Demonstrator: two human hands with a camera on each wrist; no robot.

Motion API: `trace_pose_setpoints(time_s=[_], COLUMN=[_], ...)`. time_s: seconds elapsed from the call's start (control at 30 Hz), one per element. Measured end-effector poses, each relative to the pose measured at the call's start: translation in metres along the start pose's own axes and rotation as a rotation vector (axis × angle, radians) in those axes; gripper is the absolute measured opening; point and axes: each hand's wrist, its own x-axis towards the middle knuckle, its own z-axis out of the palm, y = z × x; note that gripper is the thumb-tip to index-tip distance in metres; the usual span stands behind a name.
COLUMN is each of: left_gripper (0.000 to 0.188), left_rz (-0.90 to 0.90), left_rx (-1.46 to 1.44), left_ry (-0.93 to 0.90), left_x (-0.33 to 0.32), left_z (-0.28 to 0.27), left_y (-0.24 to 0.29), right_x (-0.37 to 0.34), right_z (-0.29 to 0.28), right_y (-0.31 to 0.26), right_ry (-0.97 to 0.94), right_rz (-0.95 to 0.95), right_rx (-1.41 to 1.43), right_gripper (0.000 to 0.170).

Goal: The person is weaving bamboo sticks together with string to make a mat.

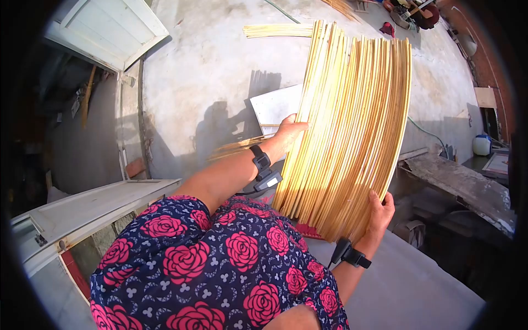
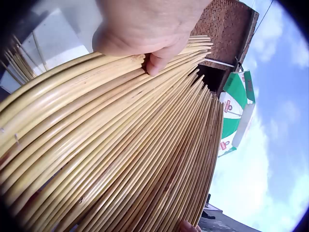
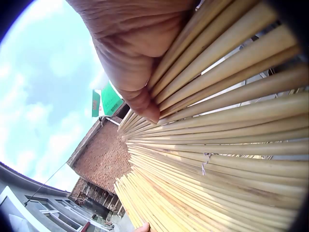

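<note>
A wide sheet of thin, pale yellow sticks (image 1: 352,126) laid side by side is held up off the ground. At its left edge the left hand (image 1: 289,135) grips it, thumb over the sticks. The right hand (image 1: 379,217) holds the lower right edge. In the left wrist view, the left hand (image 2: 149,29) pinches the sticks (image 2: 111,130) with the thumb on top. The right wrist view has the right hand (image 3: 130,53) with its thumb pressed on the sticks (image 3: 217,140), where a small twist of thread shows. The fingers behind the sheet are hidden.
More sticks (image 1: 278,31) lie on the concrete ground beyond, and others (image 1: 236,147) beside a white board (image 1: 275,107). White doors (image 1: 110,30) stand at the left. A worn slab (image 1: 462,181) and a white jug (image 1: 482,144) are at the right.
</note>
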Motion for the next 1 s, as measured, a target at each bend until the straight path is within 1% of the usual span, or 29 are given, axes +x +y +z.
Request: trace_pose_setpoints(time_s=[0.13,0.23,0.33,0.43,0.63,0.73,0.83,0.93,1.0], left_gripper=[0.028,0.029,0.028,0.027,0.026,0.025,0.035,0.031,0.029], left_rz=[-0.009,-0.003,0.046,0.042,0.029,0.042,0.016,0.001,-0.02], left_rx=[-0.006,0.023,0.01,-0.008,0.013,-0.031,-0.035,-0.067,-0.073], left_ry=[-0.003,-0.006,-0.003,0.015,0.055,0.03,0.034,0.011,0.043], left_x=[-0.007,-0.004,-0.002,0.001,0.008,0.012,0.009,0.016,0.01], left_z=[0.006,0.0,-0.004,-0.006,-0.015,-0.022,-0.018,-0.027,-0.023], left_y=[-0.006,-0.012,-0.02,-0.024,-0.03,-0.033,-0.03,-0.035,-0.029], right_x=[0.005,0.005,0.004,0.009,0.011,0.013,0.012,0.014,0.015], right_z=[-0.002,-0.002,0.001,-0.001,0.003,0.002,0.005,0.007,0.006], right_y=[0.015,0.021,0.021,0.027,0.03,0.034,0.03,0.032,0.035], right_ry=[-0.01,-0.023,-0.022,-0.03,-0.054,-0.078,-0.074,-0.061,-0.071], right_rz=[0.001,-0.004,0.018,0.002,-0.025,-0.023,-0.029,-0.037,-0.056], right_rx=[0.025,0.029,0.058,0.044,0.115,0.088,0.082,0.035,0.045], right_gripper=[0.022,0.023,0.022,0.022,0.022,0.022,0.023,0.023,0.022])
